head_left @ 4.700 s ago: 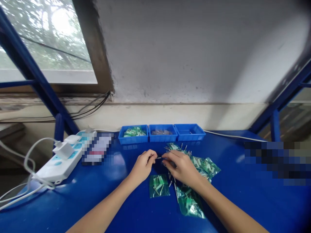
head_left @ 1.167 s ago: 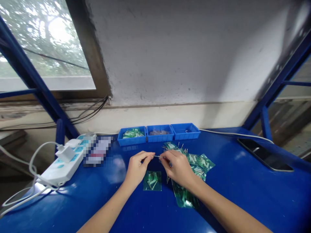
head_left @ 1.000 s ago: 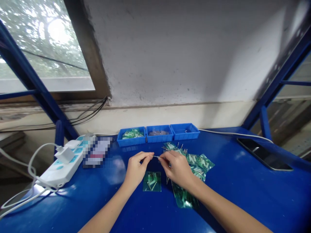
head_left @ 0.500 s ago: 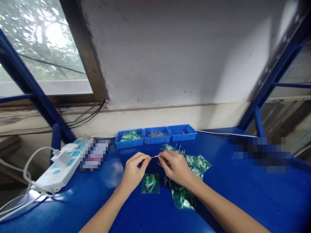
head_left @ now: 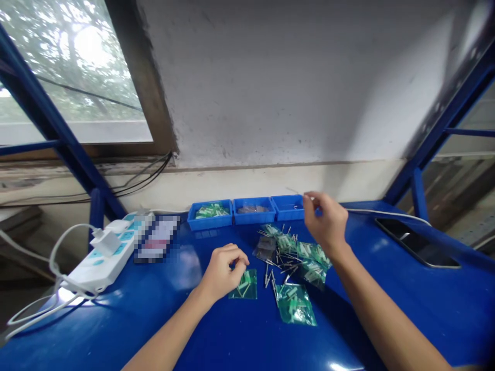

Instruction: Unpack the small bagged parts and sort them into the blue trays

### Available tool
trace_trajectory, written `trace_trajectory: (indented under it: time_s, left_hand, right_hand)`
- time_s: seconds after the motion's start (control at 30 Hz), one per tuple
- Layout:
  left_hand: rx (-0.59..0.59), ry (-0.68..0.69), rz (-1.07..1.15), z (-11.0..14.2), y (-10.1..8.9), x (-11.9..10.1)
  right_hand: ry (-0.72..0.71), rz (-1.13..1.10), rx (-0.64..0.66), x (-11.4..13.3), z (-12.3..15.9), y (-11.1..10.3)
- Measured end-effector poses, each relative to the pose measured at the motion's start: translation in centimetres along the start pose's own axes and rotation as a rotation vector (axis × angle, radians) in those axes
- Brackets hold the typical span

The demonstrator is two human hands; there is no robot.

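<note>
My left hand [head_left: 225,270] hovers by the near edge of a small green clear bag [head_left: 248,288] of pale plugs and screw-like metal pins. Its thumb and fingers are curled together, and anything between them is hidden. My right hand [head_left: 327,219] is raised at the right blue bin [head_left: 286,210], its fingertips closed. A faint, blurred thin sliver [head_left: 293,190] shows just left of those fingertips; I cannot tell whether they grip it. Between the hands lie loose metal pins [head_left: 289,268] and several more green bags, one nearer me [head_left: 297,305].
The left blue bin [head_left: 211,222] holds green and pale pieces, the middle bin [head_left: 254,218] clear bags. A white power strip [head_left: 110,257] with cables and a blurred-out phone-like object [head_left: 158,239] lie left. A dark phone [head_left: 417,243] lies right, near a white cable.
My hands have parted from the thin pin they held between them. The right hand moved up and right to the bins; the left moved down to the small bag. The view shifted slightly.
</note>
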State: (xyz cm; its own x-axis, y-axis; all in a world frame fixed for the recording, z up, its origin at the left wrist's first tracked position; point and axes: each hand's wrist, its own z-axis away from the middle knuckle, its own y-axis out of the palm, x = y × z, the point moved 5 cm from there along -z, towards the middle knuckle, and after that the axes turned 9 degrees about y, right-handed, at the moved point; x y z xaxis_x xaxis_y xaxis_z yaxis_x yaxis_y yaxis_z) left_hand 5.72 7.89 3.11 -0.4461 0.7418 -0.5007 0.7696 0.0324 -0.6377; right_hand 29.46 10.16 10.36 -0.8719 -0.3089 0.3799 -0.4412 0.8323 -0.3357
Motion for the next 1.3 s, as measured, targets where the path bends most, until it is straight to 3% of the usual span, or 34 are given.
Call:
trace_trajectory:
  time_s: [0.07,0.17,0.27,0.37,0.5,0.63,0.73,0.97,1.1,1.3]
  left_hand:
    - [0.045,0.01,-0.006,0.1,0.4,-0.1]
    - [0.1,0.032,-0.031,0.1,1.0,-0.4]
    - [0.128,0.045,-0.066,0.0,1.2,-0.4]
    - [0.098,0.028,-0.088,-0.1,0.8,-0.2]
    - [-0.024,0.035,-0.066,-0.3,-0.6,-0.1]
    - [-0.103,0.031,-0.036,-0.4,-1.8,0.2]
    - [-0.036,-0.019,-0.031,-0.2,-1.4,0.6]
    - [0.212,-0.105,-0.055,0.4,1.6,0.5]
    - [0.229,-0.104,-0.073,0.5,2.3,0.5]
    - [0.147,-0.122,-0.151,0.4,1.8,0.6]
  right_hand:
    - [0.13,0.159,0.149,-2.3,-1.0,1.0]
    - [0.181,0.22,0.524,-3.9,0.4,3.1]
    - [0.093,0.097,0.858,-2.4,3.8,4.7]
    - [-0.055,-0.014,1.036,0.6,6.3,5.1]
    - [-0.173,0.018,1.087,3.3,7.1,4.8]
    - [-0.189,0.18,1.214,3.2,8.0,4.7]
    - [-0.164,0.269,1.27,2.7,8.9,5.1]
    - [-0.199,0.268,1.246,3.1,9.2,5.8]
    - [-0.221,0.234,1.218,3.3,8.8,5.3]
    - [-0.167,0.015,1.115,4.5,8.0,4.4]
